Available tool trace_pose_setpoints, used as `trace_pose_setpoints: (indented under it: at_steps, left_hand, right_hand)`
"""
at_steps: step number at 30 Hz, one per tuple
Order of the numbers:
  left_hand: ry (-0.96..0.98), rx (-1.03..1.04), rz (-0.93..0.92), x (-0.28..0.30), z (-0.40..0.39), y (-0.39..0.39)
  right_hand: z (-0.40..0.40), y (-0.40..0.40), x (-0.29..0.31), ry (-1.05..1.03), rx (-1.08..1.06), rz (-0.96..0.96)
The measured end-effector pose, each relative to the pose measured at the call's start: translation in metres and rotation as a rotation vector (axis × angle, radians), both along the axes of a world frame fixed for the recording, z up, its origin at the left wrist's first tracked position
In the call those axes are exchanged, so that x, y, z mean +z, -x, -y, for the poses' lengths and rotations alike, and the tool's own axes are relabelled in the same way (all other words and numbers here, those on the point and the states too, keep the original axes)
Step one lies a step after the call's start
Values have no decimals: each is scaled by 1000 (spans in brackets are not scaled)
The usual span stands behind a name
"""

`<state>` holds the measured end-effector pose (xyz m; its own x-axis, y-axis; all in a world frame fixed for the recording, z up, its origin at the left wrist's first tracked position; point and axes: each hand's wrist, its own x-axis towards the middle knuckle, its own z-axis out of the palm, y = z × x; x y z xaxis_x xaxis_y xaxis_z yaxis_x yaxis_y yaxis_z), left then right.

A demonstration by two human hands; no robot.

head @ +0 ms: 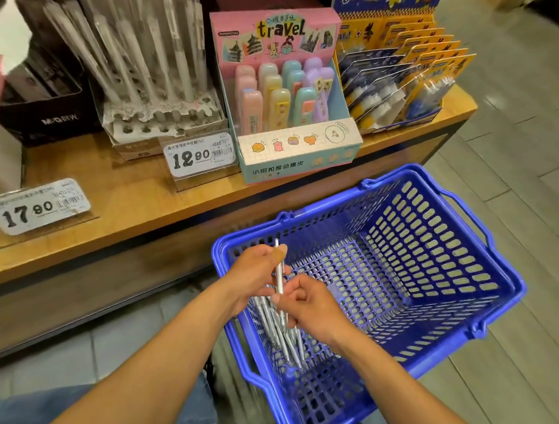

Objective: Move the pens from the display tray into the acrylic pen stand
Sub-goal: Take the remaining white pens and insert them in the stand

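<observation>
Pen point(280, 285) — near-upright, tip toward basket point(425, 356)

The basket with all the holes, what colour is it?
The basket is bright blue; the head view shows it plainly, below the wooden shelf.

A single head-worn wide-angle camera looks forward and steeply down, close over both forearms and a blue shopping basket point(478, 326), with a wooden display shelf point(112, 204) near at upper left.
</observation>
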<state>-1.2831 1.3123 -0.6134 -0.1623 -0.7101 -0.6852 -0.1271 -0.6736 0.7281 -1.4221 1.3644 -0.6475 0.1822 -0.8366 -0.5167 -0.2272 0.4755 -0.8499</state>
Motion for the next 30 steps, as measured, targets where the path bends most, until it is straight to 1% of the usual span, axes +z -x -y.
trace_pose_setpoints:
  at_steps: [3,6,7,9,11,13,17,20,22,26,30]
  left_hand:
    - [15,36,-13,-4,1,-1]
    - [-4,194,-49,-7,5,-3]
    - [-9,253,-48,-8,6,-3]
    - [-2,318,-3,-11,7,-2]
    - [13,329,61,-15,8,0]
    - [12,339,79,-18,8,1]
    - [-1,343,63,-20,10,1]
    - [-12,343,40,-24,10,1]
    - [-13,344,32,-26,10,1]
    - [-12,329,17,-26,8,1]
    - [-5,307,20,-24,7,0]
  right_hand:
    - [2,5,-2,-2,32,44]
    - [18,20,-11,-67,55,46]
    - [25,25,-19,-94,34,2]
    - [39,32,-45,-131,19,-158]
    - [47,31,-75,-189,66,-306]
    - [47,22,-103,-246,152,-418]
    - [32,-5,-134,-169,442,-770]
    - [24,-19,-145,-128,490,-959]
    - [24,-23,-149,-114,502,-1008]
    - [27,-15,-153,-160,555,-1094]
    - [25,-12,-157,-172,627,-1099]
